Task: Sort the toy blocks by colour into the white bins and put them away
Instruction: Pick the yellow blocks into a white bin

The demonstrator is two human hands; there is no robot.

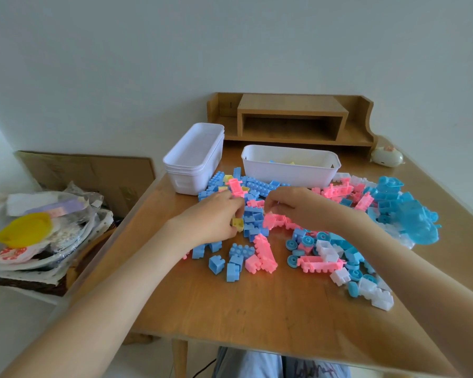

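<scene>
Yellow plastic shows at the fingertips of the left hand [213, 221], whose thumb and curled fingers pinch a small yellow block [237, 224] low over the wooden table [243, 309]. Just beyond that grip and to its right lies the loose pile of blocks [253, 216], blue, pink and white, spreading well past the right hand [298, 207]. That hand hangs close beside the left one, fingers bent down into the pile just above a pink piece [275, 221]; whether they hold anything I cannot tell. Beyond the left hand's knuckles stands a stack of white bins [194, 156]. Beyond the right hand sits a single white bin [290, 170] with yellow blocks inside, the pile reaching its near wall.
</scene>
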